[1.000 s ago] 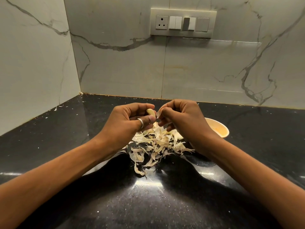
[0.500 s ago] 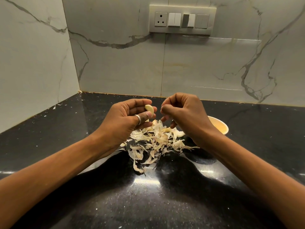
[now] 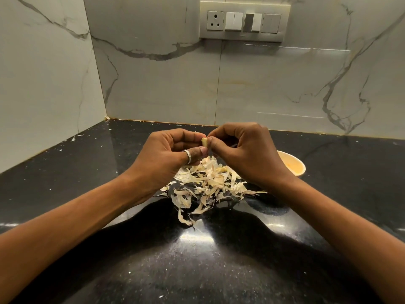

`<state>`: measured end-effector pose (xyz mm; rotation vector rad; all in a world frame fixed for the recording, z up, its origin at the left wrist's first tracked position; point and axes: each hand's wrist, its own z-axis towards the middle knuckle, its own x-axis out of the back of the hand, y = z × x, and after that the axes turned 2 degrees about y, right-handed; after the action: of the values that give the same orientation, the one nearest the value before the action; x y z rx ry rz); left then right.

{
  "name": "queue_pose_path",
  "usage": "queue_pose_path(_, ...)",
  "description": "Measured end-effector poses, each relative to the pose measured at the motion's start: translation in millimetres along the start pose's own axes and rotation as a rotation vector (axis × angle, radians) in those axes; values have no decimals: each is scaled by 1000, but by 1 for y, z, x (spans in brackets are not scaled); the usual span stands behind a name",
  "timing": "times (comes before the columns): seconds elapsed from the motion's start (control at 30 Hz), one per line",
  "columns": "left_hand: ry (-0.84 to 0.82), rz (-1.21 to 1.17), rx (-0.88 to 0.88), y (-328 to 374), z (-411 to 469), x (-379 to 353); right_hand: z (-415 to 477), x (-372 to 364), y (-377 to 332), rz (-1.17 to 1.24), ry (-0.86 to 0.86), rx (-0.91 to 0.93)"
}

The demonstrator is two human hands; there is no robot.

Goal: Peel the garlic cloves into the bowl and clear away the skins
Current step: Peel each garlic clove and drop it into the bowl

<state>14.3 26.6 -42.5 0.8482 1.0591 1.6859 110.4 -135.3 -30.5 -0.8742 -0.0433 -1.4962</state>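
Bench (image 3: 72, 178): I see a black, glossy, speckled top running into a corner of grey-veined tiles. A few pale flecks lie on the left near the foot of the side wall.
Left hand (image 3: 166, 154): it is raised above the bench with the fingers curled inward. The thumb and fingertips pinch the left side of the clove. There is a ring (image 3: 187, 155) on the thumb.
Clove (image 3: 204, 141): small and pale, it is held in the air between the two hands, at their fingertips. It sits above the far edge of the skins and clear of the bench. I cannot tell how much skin is left on it.
Skins (image 3: 208, 185): a loose heap of papery strips on the bench, below and between both wrists. Some stragglers trail toward me.
Right hand (image 3: 245, 154): its fingers are curled, and the thumb and forefinger nip the right side of the clove. This hand meets the left hand at the clove.
Bowl (image 3: 294, 166): pale and round, it stands on the bench just right of the skins. The right wrist partly covers it, and I cannot make out what is inside.
Switch plate (image 3: 244, 20): it is on the back wall, above the hands and well apart from them.
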Motion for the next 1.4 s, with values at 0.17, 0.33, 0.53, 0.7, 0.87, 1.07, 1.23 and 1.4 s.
queue_pose_path(0.17,-1,22,-5,-1,0,1,1,1,3,6,-34,14)
queue_pose_path(0.33,-8,15,3,-1,0,1,0,-1,4,39,-40,-12)
queue_pose_path(0.53,13,-109,48,2,2,0,2,2,2,221,-81,-165)
queue_pose_path(0.7,14,-201,70,3,2,1,2,6,-5,425,-129,-274)
queue_pose_path(0.87,8,-204,72,3,2,1,2,7,-8,446,-142,-287)
queue_pose_path(1.07,6,-162,47,2,1,1,2,6,-8,358,-111,-252)
queue_pose_path(1.23,2,-46,-11,3,0,1,1,4,-7,302,-107,-225)
queue_pose_path(1.4,-5,29,-55,2,-1,3,0,4,-5,257,-117,-197)
